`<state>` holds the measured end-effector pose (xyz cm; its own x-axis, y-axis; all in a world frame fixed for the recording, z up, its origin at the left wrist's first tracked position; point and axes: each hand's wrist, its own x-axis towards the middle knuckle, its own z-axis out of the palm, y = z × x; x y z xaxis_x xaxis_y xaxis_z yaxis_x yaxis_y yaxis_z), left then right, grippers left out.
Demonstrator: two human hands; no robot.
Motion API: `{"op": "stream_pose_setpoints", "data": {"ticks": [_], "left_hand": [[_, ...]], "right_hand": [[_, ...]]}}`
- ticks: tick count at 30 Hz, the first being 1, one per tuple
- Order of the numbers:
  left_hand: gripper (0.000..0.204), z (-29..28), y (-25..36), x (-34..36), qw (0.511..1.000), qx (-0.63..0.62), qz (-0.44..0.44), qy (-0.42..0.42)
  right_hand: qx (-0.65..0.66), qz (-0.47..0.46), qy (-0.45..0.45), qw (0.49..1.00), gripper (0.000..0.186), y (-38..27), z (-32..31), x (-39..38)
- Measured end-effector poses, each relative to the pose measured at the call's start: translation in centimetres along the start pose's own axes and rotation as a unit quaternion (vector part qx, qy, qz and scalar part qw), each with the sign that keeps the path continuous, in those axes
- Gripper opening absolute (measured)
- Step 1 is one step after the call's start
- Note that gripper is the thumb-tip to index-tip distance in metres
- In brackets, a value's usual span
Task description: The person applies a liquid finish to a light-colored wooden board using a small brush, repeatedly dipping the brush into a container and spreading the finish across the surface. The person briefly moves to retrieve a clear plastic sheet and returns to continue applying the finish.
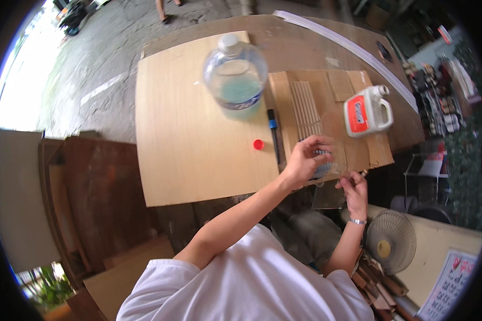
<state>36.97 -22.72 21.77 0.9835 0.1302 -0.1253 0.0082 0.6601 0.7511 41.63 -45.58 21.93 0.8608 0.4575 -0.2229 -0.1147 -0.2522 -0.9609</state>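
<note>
My left hand [307,159] is over the near part of a cardboard sheet [353,156], its fingers curled. Just under them shows something see-through with a bluish pattern, too blurred to name. Close to the sheet's near edge, my right hand [354,191] has its thumb and fingers pinched together. A small thin piece pokes out by its fingertips, but its kind is unclear. Thin wooden strips [305,104] lie side by side on the cardboard beyond my left hand. A white jug [381,115] with a red label stands to the right. Left of the cardboard lies a black marker with a blue band [273,134].
A large clear bottle [234,80] with bluish liquid stands on a pale wooden board [182,139], near a red cap [258,144]. A long white strip [353,51] runs along the table's far right. A fan [391,241] is beside my right arm.
</note>
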Motion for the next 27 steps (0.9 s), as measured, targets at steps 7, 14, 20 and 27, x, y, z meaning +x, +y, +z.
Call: {"op": "stream_pose_setpoints", "data": {"ticks": [7,14,20,27], "left_hand": [[0.038,0.1,9.5,-7.6,0.989,0.061,0.129,-0.042],[0.039,-6.6,16.6,-20.6,0.963,0.155,0.194,0.110],[0.040,-14.9,16.8,-30.8,0.935,0.177,0.168,0.259],[0.042,-25.4,10.6,-32.7,0.945,0.136,0.060,0.291]], "right_hand": [[0.067,-0.134,-0.047,0.988,0.025,-5.2,5.6,-2.1],[0.088,-0.147,-0.216,0.961,0.011,-7.7,19.7,-3.4],[0.153,-0.034,-0.342,0.926,0.008,-2.0,32.7,-6.8],[0.173,0.056,-0.356,0.917,0.013,6.9,38.2,-8.2]]}}
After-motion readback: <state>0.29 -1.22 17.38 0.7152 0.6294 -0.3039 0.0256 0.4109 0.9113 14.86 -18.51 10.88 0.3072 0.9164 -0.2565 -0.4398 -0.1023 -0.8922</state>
